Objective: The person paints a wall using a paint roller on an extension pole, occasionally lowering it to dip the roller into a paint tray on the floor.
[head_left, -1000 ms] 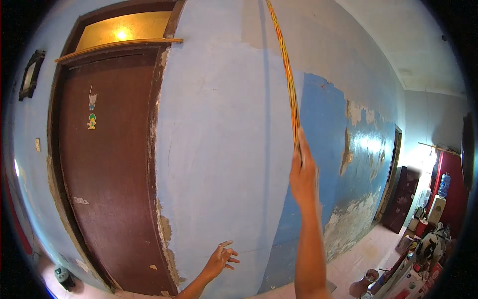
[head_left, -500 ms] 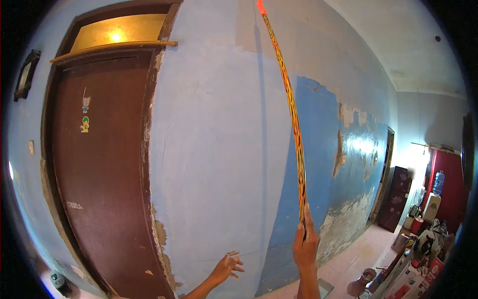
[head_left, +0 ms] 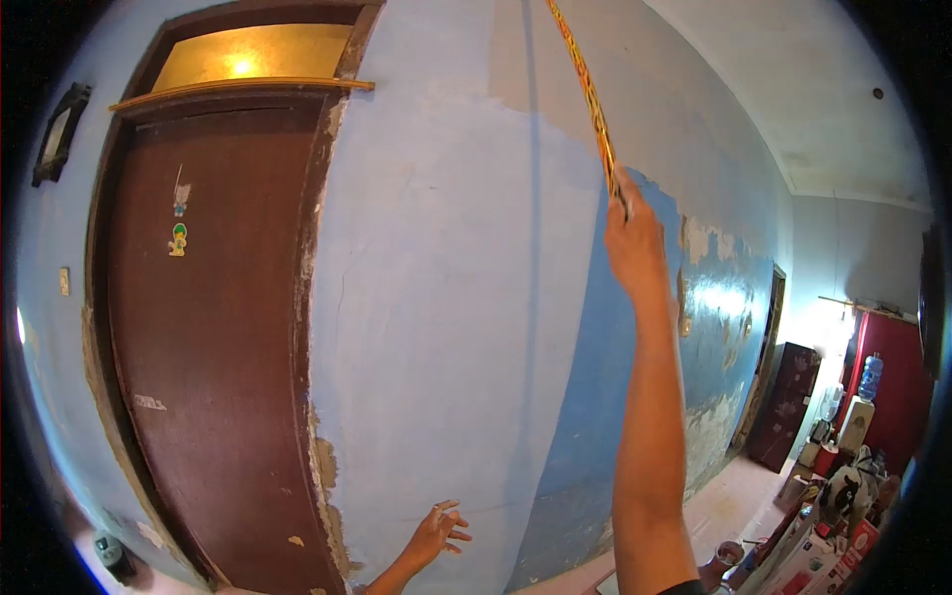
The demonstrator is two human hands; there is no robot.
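My right hand (head_left: 635,230) is raised high and wrapped round the lower end of a long pole (head_left: 587,84) with a yellow, red and black pattern. The pole slants up and leftward, and its upper end lies outside the view. Low in front of the wall, my left hand (head_left: 439,531) holds nothing, its fingers loosely apart. Before me is the wall (head_left: 436,297), light blue over much of its face, with a darker blue area to the right and a greyish area at the top. A thin shadow of the pole falls on the light blue part.
A brown door (head_left: 213,347) with stickers stands on the left, under a lit window panel (head_left: 253,58). Paint peels from the wall farther right. A dark fridge (head_left: 783,407), a water dispenser (head_left: 857,421) and piled boxes (head_left: 808,565) occupy the right side.
My right hand has risen a long way, carrying the pole upward until its orange tip left the view. My left hand has shifted only slightly left. The view has turned a little.
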